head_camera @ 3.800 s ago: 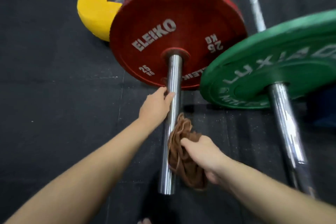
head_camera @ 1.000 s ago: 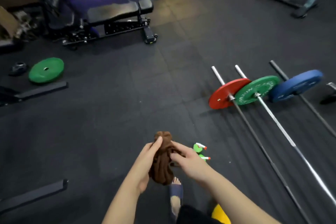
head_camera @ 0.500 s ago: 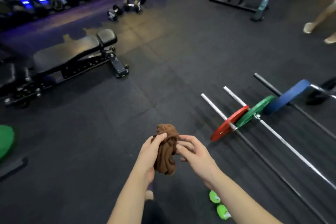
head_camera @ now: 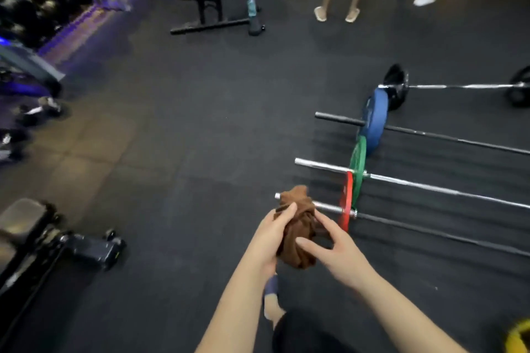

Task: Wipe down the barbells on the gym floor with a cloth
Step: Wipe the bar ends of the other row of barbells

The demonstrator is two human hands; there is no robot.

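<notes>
My left grip (head_camera: 275, 238) curls round the bunched brown cloth (head_camera: 298, 226) and my right grip (head_camera: 337, 255) pinches its other side between thumb and fingers, so the cloth hangs between them, off the gym floor (head_camera: 200, 152). Just beyond my right grip lie the barbells (head_camera: 430, 188), side by side. The red plate (head_camera: 345, 203) is nearest, its bar end passing behind the cloth, then the green plate (head_camera: 358, 166) and the blue plate (head_camera: 372, 123) farther out.
</notes>
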